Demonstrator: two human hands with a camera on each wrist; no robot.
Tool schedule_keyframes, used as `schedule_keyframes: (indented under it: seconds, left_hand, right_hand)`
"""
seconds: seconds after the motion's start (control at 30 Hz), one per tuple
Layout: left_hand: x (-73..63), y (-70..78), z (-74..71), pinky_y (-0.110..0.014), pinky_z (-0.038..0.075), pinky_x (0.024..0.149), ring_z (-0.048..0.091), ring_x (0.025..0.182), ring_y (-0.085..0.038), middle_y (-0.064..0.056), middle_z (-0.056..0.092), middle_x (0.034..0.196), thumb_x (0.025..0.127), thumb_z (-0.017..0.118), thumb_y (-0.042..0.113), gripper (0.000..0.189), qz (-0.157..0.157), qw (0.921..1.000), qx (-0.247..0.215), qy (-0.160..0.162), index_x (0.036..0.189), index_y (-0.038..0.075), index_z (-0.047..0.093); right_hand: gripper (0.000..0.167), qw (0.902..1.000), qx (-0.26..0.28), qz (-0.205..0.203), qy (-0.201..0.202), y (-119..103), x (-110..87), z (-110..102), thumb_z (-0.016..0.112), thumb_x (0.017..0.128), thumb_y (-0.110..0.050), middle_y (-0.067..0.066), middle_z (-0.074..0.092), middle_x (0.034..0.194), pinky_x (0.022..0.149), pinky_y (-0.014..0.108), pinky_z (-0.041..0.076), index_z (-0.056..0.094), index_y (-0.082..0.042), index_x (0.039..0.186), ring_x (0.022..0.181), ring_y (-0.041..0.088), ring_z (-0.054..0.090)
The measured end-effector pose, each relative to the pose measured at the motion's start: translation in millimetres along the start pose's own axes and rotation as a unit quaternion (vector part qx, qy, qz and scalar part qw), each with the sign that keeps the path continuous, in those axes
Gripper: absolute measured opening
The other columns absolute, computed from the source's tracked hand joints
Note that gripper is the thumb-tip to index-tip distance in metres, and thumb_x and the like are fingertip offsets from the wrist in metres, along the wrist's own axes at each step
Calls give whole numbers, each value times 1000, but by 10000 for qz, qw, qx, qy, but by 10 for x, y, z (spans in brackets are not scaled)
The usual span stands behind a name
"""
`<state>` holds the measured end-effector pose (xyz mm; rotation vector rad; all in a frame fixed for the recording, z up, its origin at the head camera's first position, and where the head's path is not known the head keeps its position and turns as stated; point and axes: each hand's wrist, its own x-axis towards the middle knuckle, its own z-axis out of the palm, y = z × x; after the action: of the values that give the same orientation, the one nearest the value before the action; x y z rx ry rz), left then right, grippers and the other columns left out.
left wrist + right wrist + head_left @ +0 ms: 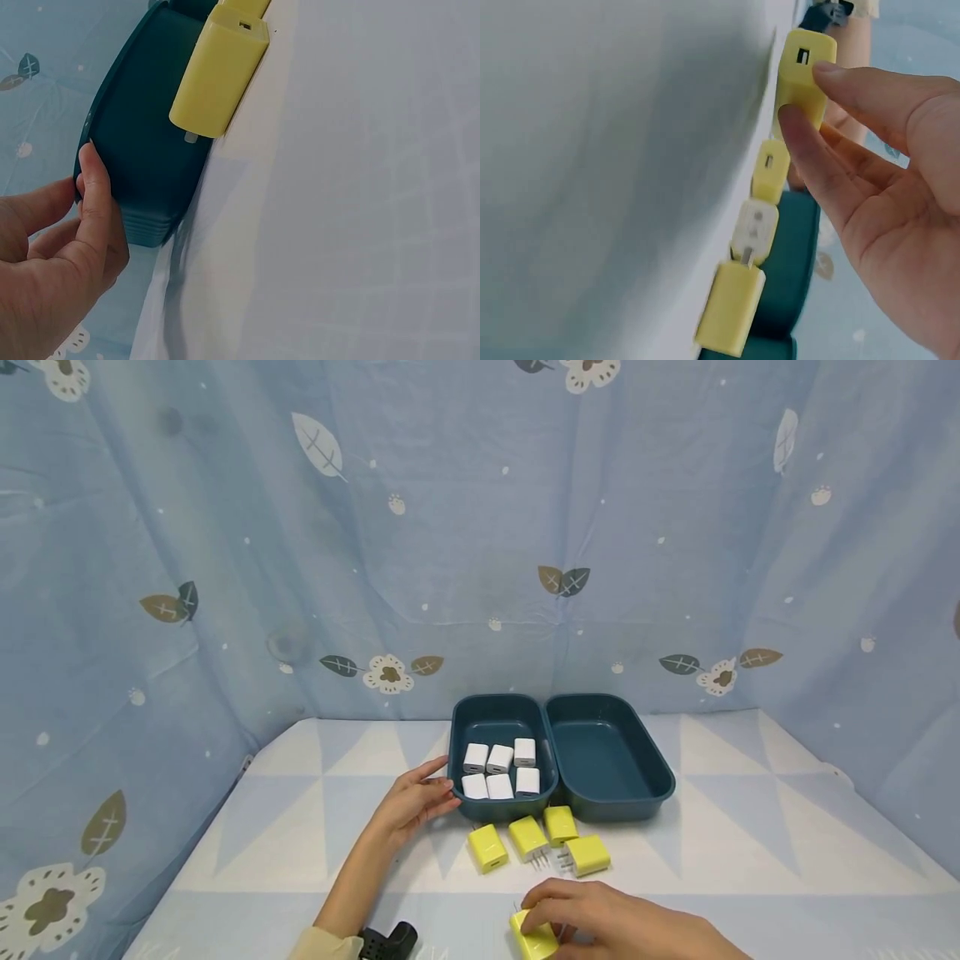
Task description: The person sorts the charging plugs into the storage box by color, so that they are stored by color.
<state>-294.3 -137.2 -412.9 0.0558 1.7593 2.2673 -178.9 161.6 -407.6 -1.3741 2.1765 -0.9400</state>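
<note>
My left hand (416, 797) holds the near left corner of the left dark teal tray (504, 810); in the left wrist view its fingertips meet at the tray's edge. Inside that tray stand several white charger plugs (499, 787) in two rows. Low in the head view, my right hand (603, 918) pinches a yellow charger plug (534, 937) between thumb and fingers. The right wrist view shows the port on this held plug (804, 64). Several more yellow plugs (488, 849) lie on the table before the trays, some with their prongs showing.
A second teal tray (611, 811) touches the left one on its right side and has nothing in it. A patterned cloth (720, 827) covers the table. Behind and at both sides hangs a blue curtain (480, 527).
</note>
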Motion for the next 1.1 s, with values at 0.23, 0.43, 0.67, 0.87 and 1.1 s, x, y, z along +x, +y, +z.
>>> schedule_keyframes:
  seconds: [0.23,0.43,0.67,0.87,1.1]
  left_hand:
    - [-7,1,6,-32,61,83,61,77,-14,-10,55,95,97,52,-9,55,18,10000,27,81,149,-4,37]
    - [-6,5,13,-33,61,83,61,77,-14,-11,54,95,96,52,-10,55,28,9999,26,108,149,-3,38]
    - [-2,-5,-1,-31,60,83,61,78,-14,-11,54,96,96,51,-10,57,32,10000,39,-9,151,-4,34]
    - [-6,-13,-4,-31,61,82,62,78,-15,-13,53,98,95,53,-10,58,54,10000,43,27,150,-4,35]
    - [-4,-8,10,-32,60,84,62,79,-15,-14,53,99,96,53,-9,57,2,9999,88,89,150,-3,36]
  right_hand:
    - [29,9970,-336,-9,701,-39,-128,-194,62,99,-21,-6,54,134,82,19,57,58,-27,128,106,6,58]
    - [36,9887,-486,388,1365,-18,-283,-447,68,95,-15,-4,53,136,79,23,59,60,-30,127,103,8,59]
    - [33,9736,-927,374,2053,105,-405,-704,69,95,-18,-3,55,134,76,27,59,60,-26,126,93,9,59]
    - [33,9568,-1146,210,2662,296,-414,-935,69,94,-13,11,56,134,74,29,61,61,-18,126,92,11,60]
    - [36,9530,-1328,466,2683,517,-385,-1179,71,91,-4,13,58,130,74,28,61,62,-10,125,93,17,62]
